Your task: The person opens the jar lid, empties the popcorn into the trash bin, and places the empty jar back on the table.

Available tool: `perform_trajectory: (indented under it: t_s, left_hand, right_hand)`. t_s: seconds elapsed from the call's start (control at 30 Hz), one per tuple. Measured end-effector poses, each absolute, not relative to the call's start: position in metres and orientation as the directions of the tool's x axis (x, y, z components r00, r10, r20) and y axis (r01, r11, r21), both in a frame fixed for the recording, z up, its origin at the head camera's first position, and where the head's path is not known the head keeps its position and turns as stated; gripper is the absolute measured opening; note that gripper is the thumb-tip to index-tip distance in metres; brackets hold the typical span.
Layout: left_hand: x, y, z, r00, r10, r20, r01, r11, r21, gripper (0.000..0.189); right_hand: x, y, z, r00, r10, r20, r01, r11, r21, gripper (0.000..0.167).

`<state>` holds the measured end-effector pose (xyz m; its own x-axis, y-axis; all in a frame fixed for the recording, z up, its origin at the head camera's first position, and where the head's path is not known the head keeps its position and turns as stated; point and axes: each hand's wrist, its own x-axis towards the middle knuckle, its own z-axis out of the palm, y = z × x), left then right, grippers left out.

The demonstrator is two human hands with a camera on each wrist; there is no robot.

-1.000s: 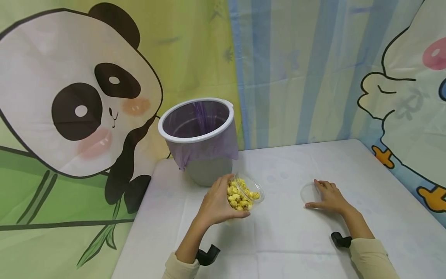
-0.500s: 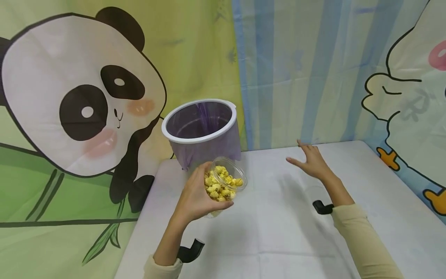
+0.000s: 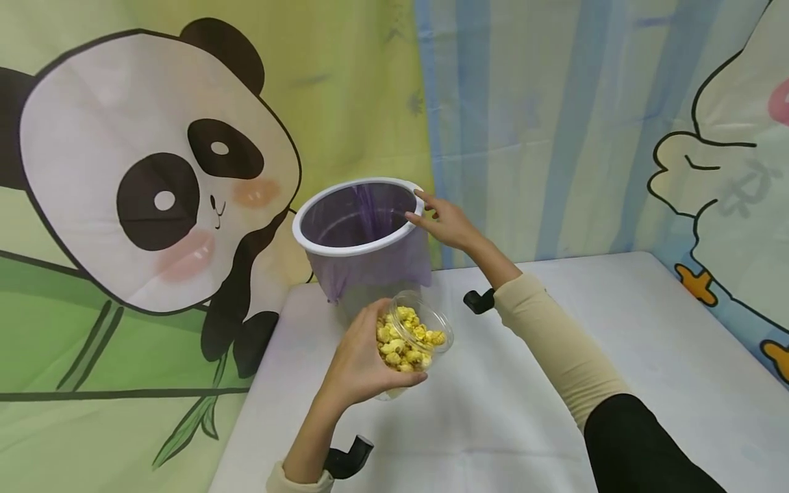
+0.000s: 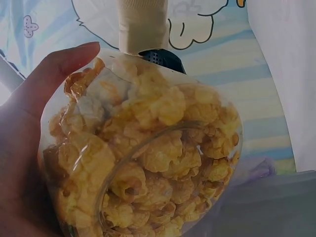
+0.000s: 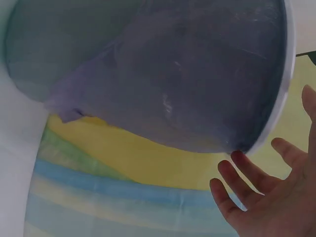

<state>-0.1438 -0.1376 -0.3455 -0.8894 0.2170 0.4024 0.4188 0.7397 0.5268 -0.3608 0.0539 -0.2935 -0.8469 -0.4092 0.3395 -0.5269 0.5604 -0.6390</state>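
My left hand (image 3: 357, 363) grips a clear round plastic tub (image 4: 163, 148) of yellow popcorn (image 3: 403, 342), its uncovered mouth leaning to the right. The left wrist view shows the thumb along the tub's side and popcorn through the clear wall. Just behind the tub stands a grey trash bin (image 3: 360, 291) with a white rim (image 3: 351, 250) and a purple liner bag (image 3: 394, 263). At the rim's right side, my right hand (image 3: 450, 222) has its fingers spread and slightly bent. Whether a fingertip touches the rim, I cannot tell.
A white-covered table (image 3: 524, 424) lies beneath both arms, with the bin near its back left corner. Behind it hang printed cloths, one with a panda (image 3: 185, 239). My right forearm (image 3: 555, 342) stretches across the table's right part.
My right hand has left a clear disc lying on the table and moved up and left to the bin's rim. The disc is out of sight now. The left hand still holds the popcorn tub.
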Motion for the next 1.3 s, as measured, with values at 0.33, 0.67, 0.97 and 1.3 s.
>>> perform_trajectory:
  t_s: [0.33,0.67,0.97,1.3]
  left_hand:
    - [-0.145,-0.14,-0.344,-0.897,0.212,0.389,0.402,0.758,0.514,0.108]
    - [-0.169,-0.173,-0.274,-0.861,0.204,0.465,0.44,0.757,0.482,0.11]
    - [-0.246,-0.21,-0.177,-0.838,0.072,0.541,0.318,0.87,0.377,0.113]
    - [-0.33,-0.226,-0.178,-0.863,0.052,0.503,0.148,0.977,0.153,0.115]
  right_hand:
    - [-0.365,0.049,-0.303,-0.858,-0.402,0.32,-0.505,0.547,-0.668,0.071]
    - [-0.366,0.051,-0.303,-0.86,-0.385,0.335,-0.504,0.539,-0.675,0.074]
    - [-0.365,0.045,-0.308,-0.863,-0.365,0.349,-0.497,0.489,-0.717,0.073]
    - [-0.366,0.041,-0.32,-0.861,-0.344,0.375,-0.501,0.442,-0.744,0.07]
